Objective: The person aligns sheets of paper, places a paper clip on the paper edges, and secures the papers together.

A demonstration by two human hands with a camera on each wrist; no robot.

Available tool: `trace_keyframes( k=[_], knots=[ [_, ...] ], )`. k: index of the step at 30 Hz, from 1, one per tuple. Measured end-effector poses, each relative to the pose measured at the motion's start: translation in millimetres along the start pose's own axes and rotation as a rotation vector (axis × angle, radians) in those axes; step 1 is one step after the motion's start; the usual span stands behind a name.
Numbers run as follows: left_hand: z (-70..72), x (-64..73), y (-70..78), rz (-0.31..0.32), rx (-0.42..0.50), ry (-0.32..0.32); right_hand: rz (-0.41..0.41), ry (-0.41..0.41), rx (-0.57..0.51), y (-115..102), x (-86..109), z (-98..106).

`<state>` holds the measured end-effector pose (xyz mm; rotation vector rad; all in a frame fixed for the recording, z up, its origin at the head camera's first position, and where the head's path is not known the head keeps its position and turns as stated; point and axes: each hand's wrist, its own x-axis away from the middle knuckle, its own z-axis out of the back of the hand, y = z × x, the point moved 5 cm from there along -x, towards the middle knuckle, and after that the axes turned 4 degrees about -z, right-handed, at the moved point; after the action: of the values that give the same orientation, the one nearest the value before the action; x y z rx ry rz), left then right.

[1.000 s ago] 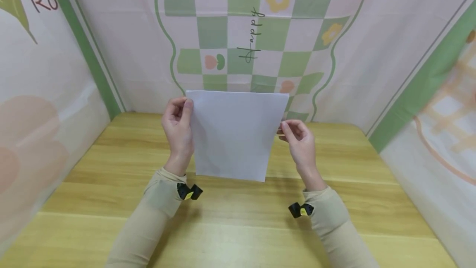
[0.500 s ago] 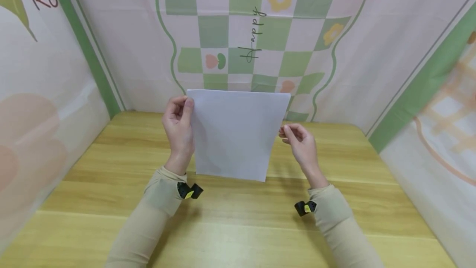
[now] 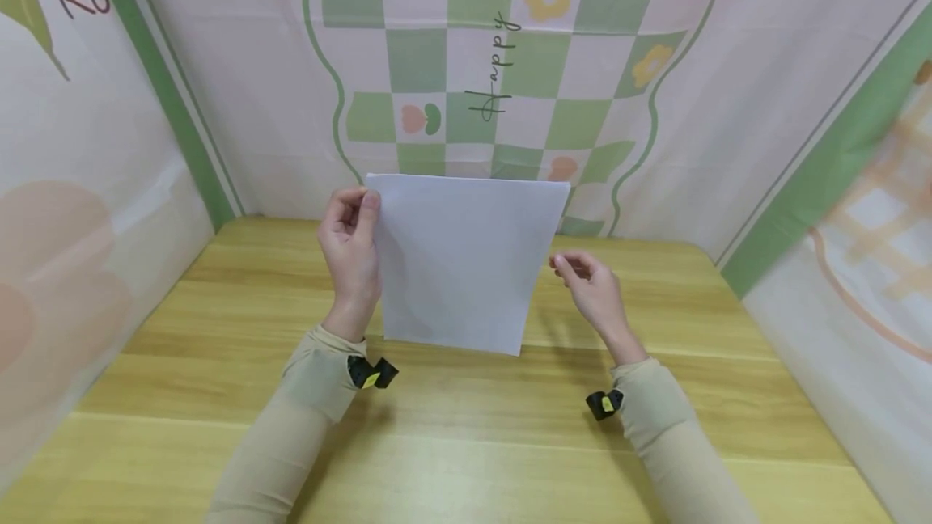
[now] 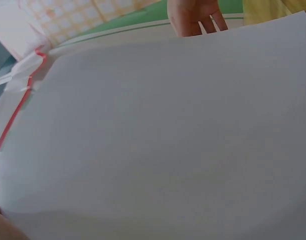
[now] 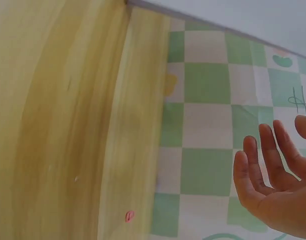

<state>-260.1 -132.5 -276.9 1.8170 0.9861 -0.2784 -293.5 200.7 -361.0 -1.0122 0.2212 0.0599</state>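
A plain white sheet of paper point(image 3: 466, 265) stands nearly upright above the table in the head view. My left hand point(image 3: 353, 241) pinches its upper left edge, thumb on the near face. Beyond the right edge of the sheet, my right hand point(image 3: 593, 293) is held apart from it with nothing in the fingers. In the right wrist view that right hand point(image 5: 278, 185) has loosely bent, spread fingers, and the paper point(image 5: 243, 15) crosses the top corner. The paper point(image 4: 158, 125) fills most of the left wrist view, hiding part of the right hand point(image 4: 195, 15).
Below lies a wood-grain table point(image 3: 466, 459). A printed curtain point(image 3: 480, 55) with green checks rises behind it, with more printed cloth at both sides. A small red mark point(image 5: 129, 216) shows on the wood in the right wrist view.
My right hand has let go of the paper's right edge and drawn slightly down and to the right. The left hand and the sheet have barely moved.
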Motion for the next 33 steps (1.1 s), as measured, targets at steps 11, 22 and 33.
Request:
trace_keyframes(
  k=[11,22,33],
  knots=[
    [-0.6,0.1,0.2,0.005,0.010,0.006,-0.019,-0.024,0.143,21.2,-6.2,6.8],
    [-1.0,0.4,-0.1,-0.001,0.012,-0.004,-0.058,-0.127,0.218,35.3,-4.5,11.7],
    [-1.3,0.4,-0.1,-0.003,0.012,-0.009,-0.079,-0.164,0.309,44.2,-3.7,14.4]
  ],
)
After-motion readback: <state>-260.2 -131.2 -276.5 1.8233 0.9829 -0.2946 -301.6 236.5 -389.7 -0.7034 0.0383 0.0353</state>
